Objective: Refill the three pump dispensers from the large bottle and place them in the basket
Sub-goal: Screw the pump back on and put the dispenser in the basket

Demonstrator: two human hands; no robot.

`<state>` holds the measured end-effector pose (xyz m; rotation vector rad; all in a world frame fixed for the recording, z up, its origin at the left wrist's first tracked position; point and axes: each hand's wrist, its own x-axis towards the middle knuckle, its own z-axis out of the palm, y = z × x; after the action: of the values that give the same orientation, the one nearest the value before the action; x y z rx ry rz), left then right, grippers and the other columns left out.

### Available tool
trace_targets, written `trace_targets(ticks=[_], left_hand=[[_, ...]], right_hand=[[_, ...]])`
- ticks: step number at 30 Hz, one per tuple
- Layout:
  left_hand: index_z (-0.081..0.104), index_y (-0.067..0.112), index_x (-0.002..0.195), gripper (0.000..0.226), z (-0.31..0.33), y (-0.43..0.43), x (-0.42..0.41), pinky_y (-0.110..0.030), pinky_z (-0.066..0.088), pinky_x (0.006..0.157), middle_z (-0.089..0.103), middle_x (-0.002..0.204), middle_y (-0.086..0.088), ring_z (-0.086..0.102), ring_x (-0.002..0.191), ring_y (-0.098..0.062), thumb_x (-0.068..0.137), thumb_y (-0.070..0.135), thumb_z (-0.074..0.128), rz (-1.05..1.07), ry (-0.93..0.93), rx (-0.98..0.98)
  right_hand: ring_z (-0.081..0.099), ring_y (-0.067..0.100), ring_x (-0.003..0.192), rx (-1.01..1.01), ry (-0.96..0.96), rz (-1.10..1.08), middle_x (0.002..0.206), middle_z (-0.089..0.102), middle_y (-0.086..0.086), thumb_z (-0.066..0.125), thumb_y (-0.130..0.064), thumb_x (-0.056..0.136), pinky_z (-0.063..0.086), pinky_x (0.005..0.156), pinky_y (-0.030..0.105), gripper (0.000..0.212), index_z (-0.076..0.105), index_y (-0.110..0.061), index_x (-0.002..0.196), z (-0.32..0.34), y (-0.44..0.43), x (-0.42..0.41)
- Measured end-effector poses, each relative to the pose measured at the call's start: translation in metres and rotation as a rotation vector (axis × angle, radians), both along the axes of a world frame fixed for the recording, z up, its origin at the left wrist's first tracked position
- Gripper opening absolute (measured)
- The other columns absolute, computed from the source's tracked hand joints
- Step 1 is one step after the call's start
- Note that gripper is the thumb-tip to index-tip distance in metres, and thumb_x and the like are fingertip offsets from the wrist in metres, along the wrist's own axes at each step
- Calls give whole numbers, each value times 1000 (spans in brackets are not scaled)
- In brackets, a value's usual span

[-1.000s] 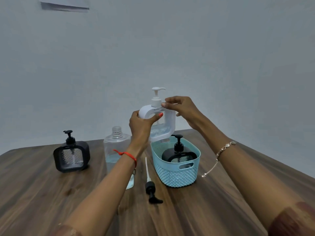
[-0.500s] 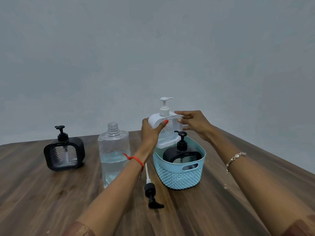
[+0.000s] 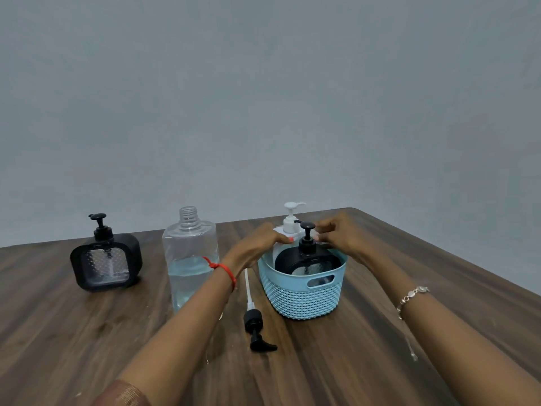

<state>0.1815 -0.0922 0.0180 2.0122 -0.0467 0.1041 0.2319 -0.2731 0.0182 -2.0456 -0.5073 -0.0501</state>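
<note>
Plain grey wall fills the upper half of my feed, and below it a dark wood-grain worktop (image 3: 380,361) runs off to a far right corner. Right of centre on it stands a pale blue plastic basket (image 3: 304,297) with a woven-pattern wall and a handle slot facing me.

Inside the basket, on the near side, I see a black square-bodied pump dispenser (image 3: 307,260) standing upright. Directly behind it is a white pump dispenser (image 3: 289,224), also upright, its lower body inside the basket's far side and its pump head above the rim. I cannot tell whether its base touches the basket floor.

Both hands are on that white dispenser. The left hand (image 3: 257,244) curls over its left shoulder, an orange-painted nail showing at the front. The right hand (image 3: 341,235) grips its right shoulder from the other side, fingers bent, partly hidden behind the black pump head. A red thread (image 3: 222,271) circles the left wrist and a silver bracelet (image 3: 412,297) the right.

Left of the basket, just beyond the left forearm, a large clear plastic bottle (image 3: 190,259) stands with its threaded neck uncapped, roughly half full of clear liquid. A loose black pump with a white tube (image 3: 254,326) lies on the worktop between the bottle and the basket. Well apart at far left stands a second black pump dispenser (image 3: 105,262), outside the basket.
</note>
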Motion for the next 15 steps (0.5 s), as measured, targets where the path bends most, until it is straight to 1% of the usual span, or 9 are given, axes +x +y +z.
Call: trace_targets(ticks=[2, 4, 7, 8, 9, 10, 11, 12, 15], left_hand=[[66, -4, 102, 24, 1, -1, 2, -46, 45, 96, 66, 110, -22, 60, 95, -30, 83, 11, 61, -18, 23, 77], [66, -5, 102, 27, 2, -1, 3, -48, 44, 96, 66, 110, -23, 60, 98, -32, 80, 9, 61, -44, 36, 126], [65, -8, 100, 39, 3, 0, 3, -50, 43, 96, 65, 108, -25, 59, 95, -32, 71, 18, 63, -36, 71, 150], [66, -9, 92, 34, 5, -1, 1, -48, 44, 92, 65, 101, -24, 57, 89, -29, 72, 19, 63, -38, 73, 164], [63, -7, 78, 22, 7, -2, -3, -44, 45, 82, 62, 88, -20, 52, 81, -24, 76, 15, 62, -35, 78, 186], [56, 0, 65, 20, 8, -3, -4, -37, 39, 72, 53, 77, -14, 44, 74, -19, 81, 10, 59, -33, 84, 191], [49, 5, 61, 25, 9, -4, -5, -33, 33, 67, 44, 72, -9, 37, 72, -16, 84, 7, 57, -26, 84, 194], [47, 7, 62, 24, 8, -4, -6, -32, 29, 67, 40, 73, -8, 35, 73, -16, 85, 6, 55, -30, 76, 200], [52, 6, 76, 11, 9, -5, -10, -35, 29, 72, 43, 82, -12, 36, 80, -20, 86, 9, 53, -59, 56, 248]], right_hand=[[64, 11, 82, -65, -57, -15, 108, 69, 10, 60, 6, 84, 53, 69, 14, 26, 66, 1, 109, -2, -2, -1], [65, 14, 88, -84, -79, -24, 108, 69, 14, 62, 3, 83, 52, 79, 23, 25, 66, 0, 108, -4, -3, 1], [64, 15, 91, -128, -92, -30, 108, 70, 13, 62, 0, 84, 51, 86, 27, 23, 68, -2, 106, -4, -4, 1], [64, 14, 90, -158, -98, -30, 107, 70, 12, 62, -1, 85, 50, 86, 27, 22, 69, -3, 106, -3, -5, 1], [63, 13, 88, -193, -105, -26, 106, 70, 11, 60, -2, 86, 49, 84, 27, 22, 69, -5, 105, -3, -5, 1], [61, 11, 85, -230, -111, -26, 104, 71, 10, 58, -2, 86, 48, 82, 27, 22, 70, -6, 104, -2, -4, 0], [59, 10, 82, -261, -116, -29, 104, 71, 10, 57, -1, 87, 47, 79, 26, 23, 71, -7, 104, -1, -4, -1], [58, 9, 81, -284, -121, -34, 104, 71, 9, 55, -1, 87, 45, 78, 26, 24, 71, -8, 103, 0, -4, -2], [57, 6, 78, -316, -133, -58, 103, 71, 7, 51, 1, 86, 43, 74, 25, 29, 72, -10, 102, 1, -3, -5]])
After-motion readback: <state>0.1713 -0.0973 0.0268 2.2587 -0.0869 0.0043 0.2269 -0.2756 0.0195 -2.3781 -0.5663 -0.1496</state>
